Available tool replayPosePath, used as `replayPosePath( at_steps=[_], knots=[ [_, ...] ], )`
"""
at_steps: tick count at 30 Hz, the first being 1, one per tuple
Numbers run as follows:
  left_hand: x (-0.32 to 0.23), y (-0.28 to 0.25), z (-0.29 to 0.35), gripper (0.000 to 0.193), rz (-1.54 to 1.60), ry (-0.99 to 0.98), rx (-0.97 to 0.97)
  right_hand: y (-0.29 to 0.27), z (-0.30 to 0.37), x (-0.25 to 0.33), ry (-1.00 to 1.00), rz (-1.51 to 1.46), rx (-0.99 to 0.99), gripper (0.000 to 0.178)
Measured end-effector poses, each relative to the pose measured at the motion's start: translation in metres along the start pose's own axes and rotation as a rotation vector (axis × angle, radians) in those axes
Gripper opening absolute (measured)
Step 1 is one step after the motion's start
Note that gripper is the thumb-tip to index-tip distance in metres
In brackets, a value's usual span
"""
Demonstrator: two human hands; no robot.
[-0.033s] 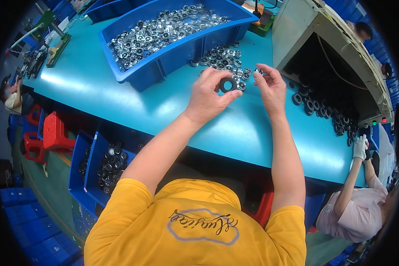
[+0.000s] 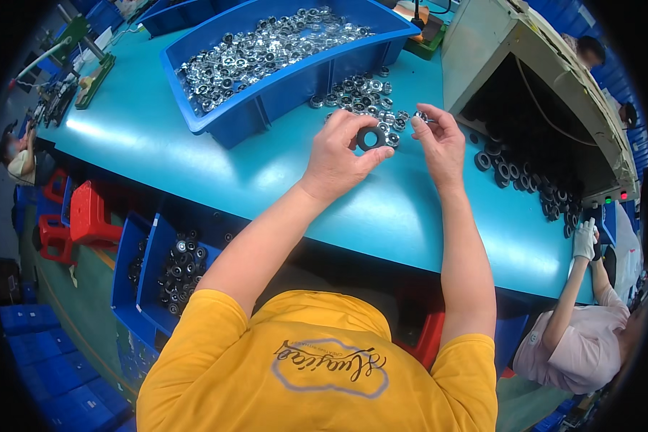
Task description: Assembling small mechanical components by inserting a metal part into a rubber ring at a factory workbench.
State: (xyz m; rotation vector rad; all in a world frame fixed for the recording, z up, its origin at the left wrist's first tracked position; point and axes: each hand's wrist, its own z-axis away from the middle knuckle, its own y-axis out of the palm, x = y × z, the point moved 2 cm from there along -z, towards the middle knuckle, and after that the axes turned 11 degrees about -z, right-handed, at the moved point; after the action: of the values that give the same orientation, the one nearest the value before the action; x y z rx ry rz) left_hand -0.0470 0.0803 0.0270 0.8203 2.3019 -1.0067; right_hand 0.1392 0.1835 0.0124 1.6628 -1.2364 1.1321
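Between the thumb and fingers of my left hand is a black ring, likely rubber, its hole facing me. My right hand, a little to the right, pinches a small shiny metal hub, partly covered by the fingertips. Ring and hub are apart, both held above the table. Just beyond my hands lies a loose group of similar silver hubs with dark centres.
A large blue bin full of silver hubs stands behind on the turquoise table. Black rings spill out beside a beige machine housing at right. A co-worker's gloved hand is at the far right. Red stools stand left.
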Motion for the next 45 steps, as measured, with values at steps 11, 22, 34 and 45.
replayPosePath(
  at_steps=[11, 22, 34, 45],
  knots=[
    [0.013, 0.002, -0.004, 0.035, 0.638, -0.384, 0.165, 0.007, 0.005, 0.011, 0.004, -0.196, 0.102, 0.032],
    [0.019, 0.003, -0.003, 0.044, 1.273, -0.567, 0.361, 0.034, 0.024, 0.035, -0.062, -0.159, 0.254, 0.038],
    [0.022, 0.003, -0.002, 0.045, 1.33, -0.537, 0.379, 0.031, 0.025, 0.039, 0.019, -0.266, 0.287, 0.034],
    [0.018, 0.002, -0.002, 0.043, 1.319, -0.522, 0.357, 0.037, 0.026, 0.04, -0.097, -0.203, 0.257, 0.031]
  ],
)
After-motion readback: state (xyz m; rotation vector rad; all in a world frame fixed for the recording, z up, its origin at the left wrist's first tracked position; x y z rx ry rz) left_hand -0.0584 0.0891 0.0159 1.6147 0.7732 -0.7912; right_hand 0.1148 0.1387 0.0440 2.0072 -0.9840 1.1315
